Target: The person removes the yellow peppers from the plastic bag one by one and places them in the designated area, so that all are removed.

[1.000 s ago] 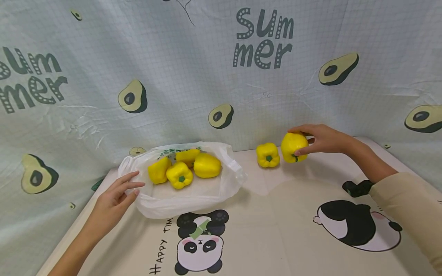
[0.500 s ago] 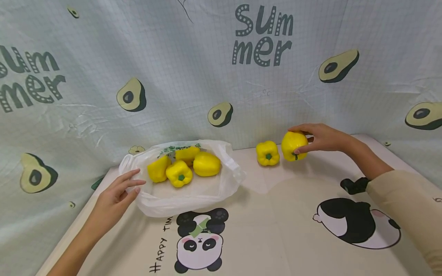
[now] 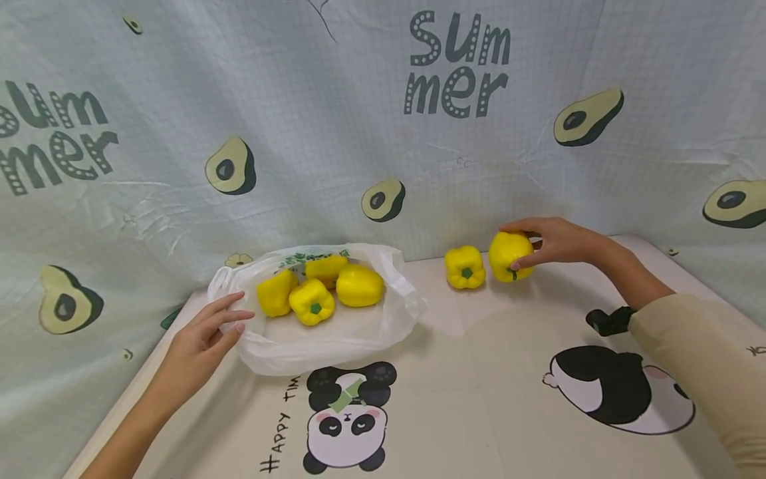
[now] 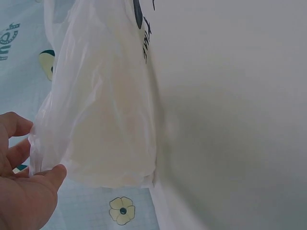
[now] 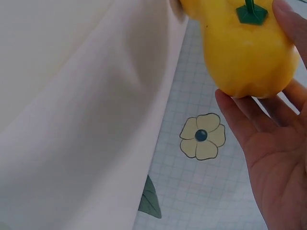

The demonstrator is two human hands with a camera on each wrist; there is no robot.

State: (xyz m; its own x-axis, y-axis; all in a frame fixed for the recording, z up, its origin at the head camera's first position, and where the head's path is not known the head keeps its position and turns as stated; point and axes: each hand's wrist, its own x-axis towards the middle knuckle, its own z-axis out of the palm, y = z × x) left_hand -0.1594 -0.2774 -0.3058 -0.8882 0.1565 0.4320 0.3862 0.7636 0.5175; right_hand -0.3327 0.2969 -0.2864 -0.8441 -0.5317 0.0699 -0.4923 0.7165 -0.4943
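My right hand [image 3: 559, 241] grips a yellow bell pepper [image 3: 509, 253] from its right side, thumb near the green stem and fingers over and behind it. In the right wrist view, the fingertips and thumb touch this bell pepper [image 5: 249, 52]. Just left of it, another yellow bell pepper [image 3: 465, 268] sits on the table. A white plastic bag [image 3: 323, 356] lies open on the left with several yellow bell peppers [image 3: 311, 301] inside. At its left side my left hand [image 3: 194, 352] holds the bag's edge; the left wrist view shows thin plastic [image 4: 48, 148] between fingers and thumb.
The table [image 3: 467, 399] has a light cover printed with pandas and lettering. A pale curtain [image 3: 323, 133] with avocado prints hangs right behind the bag and peppers. A dark print [image 3: 607, 321] is partly covered by the right sleeve [image 3: 700, 372].
Hands, bag and peppers keep nearly the same places. The right forearm and sleeve have shifted slightly left, and the whole view wobbles a little.
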